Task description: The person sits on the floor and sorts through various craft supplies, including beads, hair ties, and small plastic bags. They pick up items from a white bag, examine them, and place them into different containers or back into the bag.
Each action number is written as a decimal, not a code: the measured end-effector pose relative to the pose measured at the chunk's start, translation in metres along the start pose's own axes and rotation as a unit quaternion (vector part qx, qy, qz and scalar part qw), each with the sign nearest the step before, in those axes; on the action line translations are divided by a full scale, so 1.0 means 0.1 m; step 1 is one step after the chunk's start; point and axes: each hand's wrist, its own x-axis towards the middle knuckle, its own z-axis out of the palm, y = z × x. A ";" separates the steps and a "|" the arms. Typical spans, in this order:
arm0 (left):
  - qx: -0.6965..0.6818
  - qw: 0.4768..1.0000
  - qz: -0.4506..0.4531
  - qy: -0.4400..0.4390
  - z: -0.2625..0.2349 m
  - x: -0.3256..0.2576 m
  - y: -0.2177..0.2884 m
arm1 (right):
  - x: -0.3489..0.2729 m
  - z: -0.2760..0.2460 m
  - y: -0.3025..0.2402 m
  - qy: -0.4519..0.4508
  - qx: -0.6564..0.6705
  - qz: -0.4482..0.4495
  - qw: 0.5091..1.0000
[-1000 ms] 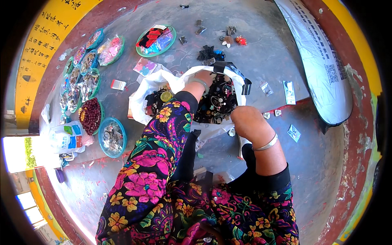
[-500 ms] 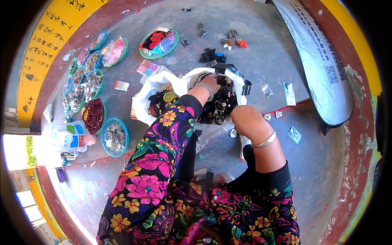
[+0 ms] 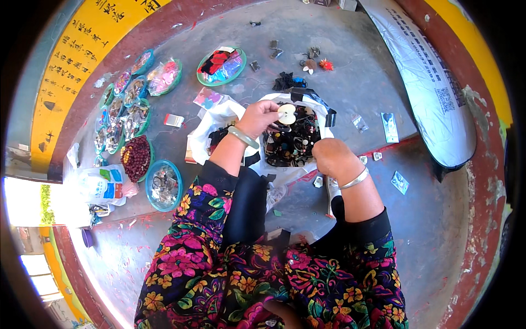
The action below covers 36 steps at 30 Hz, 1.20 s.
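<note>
Left hand (image 3: 257,119) is now showing above the bag (image 3: 205,125); half a second ago it was reaching down among the contents at the far side. It is pulling back toward the body and is now pinching a pale disc (image 3: 286,114) between thumb and fingers. Disc is rounded, with a notch and small dark marks; exact kind I'm not able to tell. It is hanging over the upper part of the dark pile (image 3: 293,142) in the bag's right-hand opening, seemingly clear of it.

What this is meaning for the work: one piece is being singled out of the tangle, going by its place above the pile, while a heap of small dark items is remaining inside.

Right hand (image 3: 330,156) is hardly changing: it is sitting at the bag's right edge, fingers curling down. Fingertips are hiding from view, so whether it is gripping the edge or only resting there I can't tell.

Around: black bundle (image 3: 285,81) is lying just beyond the bag, red fuzzy item (image 3: 326,64) farther off, thin packet (image 3: 389,127) to the right. Blue tub (image 3: 179,192) and dark red beads (image 3: 135,158) are standing to the left, apart from both hands.
</note>
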 end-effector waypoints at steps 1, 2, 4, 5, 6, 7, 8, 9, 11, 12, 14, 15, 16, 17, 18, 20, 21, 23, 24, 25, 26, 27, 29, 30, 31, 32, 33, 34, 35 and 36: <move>-0.131 0.991 0.013 -0.021 -0.02 -0.07 0.00 | 0.00 -0.02 -0.01 -0.012 -0.011 0.000 1.000; -0.206 0.978 0.017 -0.030 -0.04 -0.14 0.02 | 0.00 -0.04 -0.02 -0.024 -0.023 0.001 0.999; -0.352 0.935 0.026 -0.047 -0.10 -0.26 0.05 | 0.00 -0.04 -0.01 -0.035 -0.033 0.004 0.999; -0.389 0.920 0.035 -0.038 -0.14 -0.34 0.05 | 0.01 -0.02 -0.01 -0.035 -0.031 0.001 0.999; -0.417 0.908 0.037 -0.034 -0.21 -0.38 0.02 | 0.01 -0.01 -0.01 -0.034 -0.030 -0.001 0.999; -0.444 0.895 0.039 -0.031 -0.28 -0.40 -0.05 | 0.02 -0.01 -0.01 -0.026 -0.029 -0.005 0.999; -0.472 0.880 0.040 -0.028 -0.32 -0.43 -0.07 | 0.02 0.01 -0.01 -0.020 -0.028 -0.007 0.999; -0.478 0.877 0.053 -0.008 -0.33 -0.48 -0.08 | 0.03 0.01 -0.02 -0.014 -0.027 -0.010 0.999; -0.490 0.869 0.065 0.039 -0.40 -0.56 -0.13 | 0.04 0.02 -0.02 -0.023 -0.035 -0.012 0.999; -0.496 0.863 0.070 0.063 -0.43 -0.60 -0.16 | 0.05 0.03 -0.02 -0.028 -0.039 -0.012 0.999; -0.498 0.859 0.074 0.089 -0.49 -0.69 -0.20 | 0.07 0.07 0.00 -0.022 -0.031 -0.006 0.999; -0.503 0.856 0.068 0.103 -0.54 -0.72 -0.25 | 0.07 0.12 0.02 -0.004 -0.019 -0.002 1.000; -0.508 0.851 0.061 0.117 -0.59 -0.75 -0.29 | 0.07 0.14 0.04 0.014 -0.007 0.002 1.000; -0.516 0.844 0.055 0.133 -0.65 -0.78 -0.35 | 0.07 0.15 0.04 0.011 -0.009 -0.001 1.000; -0.517 0.841 0.045 0.153 -0.71 -0.80 -0.42 | 0.07 0.14 0.04 0.009 -0.012 -0.004 1.000; -0.518 0.834 0.023 0.189 -0.82 -0.82 -0.57 | 0.08 0.14 0.03 0.008 -0.012 -0.007 1.000; -0.519 0.832 0.011 0.194 -0.88 -0.83 -0.67 | 0.08 0.14 0.03 0.009 -0.010 -0.008 1.000; -0.519 0.827 0.003 0.215 -0.97 -0.80 -0.81 | 0.06 0.14 0.04 0.015 -0.008 -0.008 1.000; -0.520 0.824 -0.002 0.224 -1.00 -0.79 -0.87 | 0.06 0.14 0.04 0.020 -0.006 -0.008 1.000; -0.513 0.827 -0.003 0.233 -1.04 -0.76 -0.91 | 0.05 0.14 0.04 0.025 -0.005 -0.008 1.000; -0.495 0.838 0.000 0.231 -1.06 -0.72 -0.93 | 0.05 0.13 0.05 0.023 -0.006 -0.006 1.000; -0.476 0.841 -0.041 0.254 -1.09 -0.70 -0.95 | 0.04 0.12 0.05 0.021 -0.007 -0.004 1.000; -0.385 0.856 -0.097 0.331 -1.12 -0.64 -0.97 | 0.04 0.11 0.05 0.019 -0.007 -0.002 1.000; -0.311 0.863 -0.111 0.383 -1.14 -0.62 -0.98 | 0.04 0.10 0.03 0.019 -0.006 -0.003 1.000; -0.234 0.863 -0.124 0.431 -1.16 -0.60 -0.99 | 0.05 0.09 0.02 0.019 -0.005 -0.004 1.000; -0.177 0.893 -0.089 0.405 -1.10 -0.59 -0.91 | 0.05 0.10 0.02 0.014 -0.010 -0.004 1.000; -0.120 0.919 -0.053 0.373 -0.97 -0.58 -0.69 | 0.05 0.11 0.03 0.009 -0.015 -0.001 1.000; -0.062 0.938 -0.016 0.341 -0.85 -0.59 -0.49 | 0.06 0.10 0.04 0.004 -0.019 -0.002 1.000; 0.004 0.959 0.021 0.283 -0.77 -0.55 -0.34 | 0.06 0.08 0.03 -0.007 -0.025 -0.004 1.000; 0.074 0.969 0.063 0.226 -0.69 -0.47 -0.29 | 0.07 0.05 0.02 -0.018 -0.031 -0.005 0.999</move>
